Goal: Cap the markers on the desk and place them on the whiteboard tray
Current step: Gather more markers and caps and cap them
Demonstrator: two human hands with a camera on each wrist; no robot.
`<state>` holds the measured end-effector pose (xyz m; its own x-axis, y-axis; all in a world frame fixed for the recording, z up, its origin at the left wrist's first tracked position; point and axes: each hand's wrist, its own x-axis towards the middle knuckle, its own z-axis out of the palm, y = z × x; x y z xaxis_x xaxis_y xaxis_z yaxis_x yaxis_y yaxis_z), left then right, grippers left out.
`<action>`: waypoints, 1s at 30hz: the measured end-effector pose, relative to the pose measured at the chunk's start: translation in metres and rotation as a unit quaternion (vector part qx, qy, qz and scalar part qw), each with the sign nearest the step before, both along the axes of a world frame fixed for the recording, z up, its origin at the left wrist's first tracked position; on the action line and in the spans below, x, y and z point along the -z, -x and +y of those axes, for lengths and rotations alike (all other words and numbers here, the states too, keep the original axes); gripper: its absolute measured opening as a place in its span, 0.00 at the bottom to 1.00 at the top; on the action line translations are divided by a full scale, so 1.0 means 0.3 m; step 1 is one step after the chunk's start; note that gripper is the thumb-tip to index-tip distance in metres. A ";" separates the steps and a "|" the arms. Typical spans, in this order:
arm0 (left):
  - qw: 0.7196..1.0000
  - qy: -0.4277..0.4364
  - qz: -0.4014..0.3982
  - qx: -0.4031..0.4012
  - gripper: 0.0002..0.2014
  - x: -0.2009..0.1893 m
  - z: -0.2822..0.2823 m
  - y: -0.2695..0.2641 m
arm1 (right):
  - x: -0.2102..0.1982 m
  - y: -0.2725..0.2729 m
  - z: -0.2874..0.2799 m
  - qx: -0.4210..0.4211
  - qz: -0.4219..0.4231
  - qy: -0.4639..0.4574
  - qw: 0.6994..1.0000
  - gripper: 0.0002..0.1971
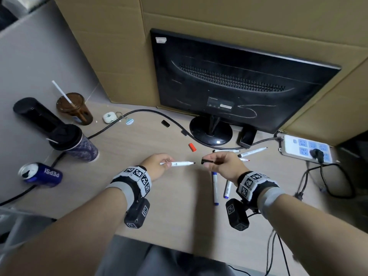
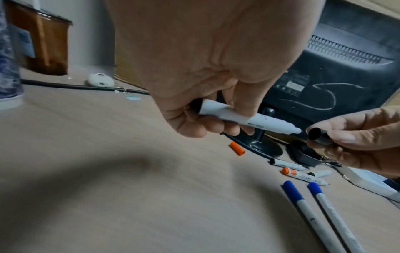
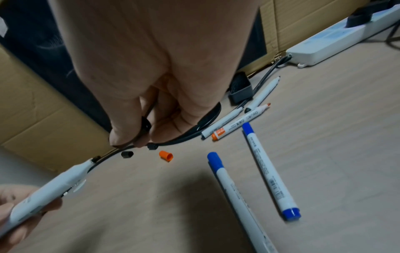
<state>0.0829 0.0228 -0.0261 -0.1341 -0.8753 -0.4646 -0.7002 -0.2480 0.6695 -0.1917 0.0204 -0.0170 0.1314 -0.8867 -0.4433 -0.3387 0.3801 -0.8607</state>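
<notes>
My left hand (image 1: 159,163) grips an uncapped white marker with a black tip (image 1: 182,163), pointing right above the desk. My right hand (image 1: 221,163) pinches a black cap (image 1: 207,161), its open end facing the tip a short gap away; the gap shows between marker (image 2: 249,119) and cap (image 2: 317,135). Two capped blue markers (image 1: 215,188) (image 1: 227,189) lie below my right hand. Two uncapped black markers (image 1: 253,152) (image 1: 226,151) and an uncapped red marker (image 3: 240,122) lie beyond it. A loose red cap (image 1: 192,147) and a loose black cap (image 1: 165,123) sit on the desk.
A monitor (image 1: 239,86) on a round stand (image 1: 211,132) faces away at the back. A power strip (image 1: 306,148) with cables lies right. A Pepsi can (image 1: 42,174), a tumbler (image 1: 73,144), an iced drink cup (image 1: 74,108) and a cable (image 1: 123,118) occupy the left.
</notes>
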 end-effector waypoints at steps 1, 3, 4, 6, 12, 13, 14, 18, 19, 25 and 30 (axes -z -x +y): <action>1.000 0.003 -0.001 0.006 0.06 -0.010 -0.001 0.012 | -0.006 0.007 0.001 0.000 -0.001 0.000 1.000 0.10; 1.000 0.005 0.000 0.007 0.06 -0.026 -0.003 0.032 | -0.018 0.019 0.004 -0.009 0.007 0.001 1.000 0.10; 1.000 0.005 0.002 0.005 0.06 -0.031 -0.003 0.040 | -0.019 0.023 0.005 -0.012 0.011 0.004 1.000 0.10; 1.000 0.005 0.006 0.006 0.06 -0.037 -0.004 0.050 | -0.021 0.025 0.010 -0.012 0.010 0.008 1.000 0.11; 1.000 0.009 0.011 0.021 0.06 -0.050 0.002 0.062 | -0.032 0.012 0.023 -0.011 -0.002 0.020 1.000 0.10; 1.000 0.008 0.011 0.020 0.06 -0.050 0.003 0.060 | -0.031 0.011 0.024 -0.012 -0.003 0.024 1.000 0.10; 1.000 0.007 0.011 0.019 0.06 -0.052 0.004 0.057 | -0.031 0.010 0.026 -0.014 -0.003 0.027 1.000 0.10; 1.000 0.011 0.007 0.021 0.07 -0.051 0.007 0.043 | -0.033 0.008 0.026 -0.022 0.000 0.028 0.999 0.11; 1.000 0.012 0.005 0.020 0.06 -0.049 0.008 0.039 | -0.035 0.009 0.027 -0.019 -0.002 0.027 0.999 0.11; 1.000 0.017 0.005 0.013 0.06 -0.051 0.011 0.022 | -0.043 0.014 0.030 0.005 -0.003 0.043 0.999 0.16; 1.000 0.018 0.008 0.011 0.07 -0.063 0.021 0.029 | -0.044 0.011 0.037 0.033 0.003 0.020 0.999 0.07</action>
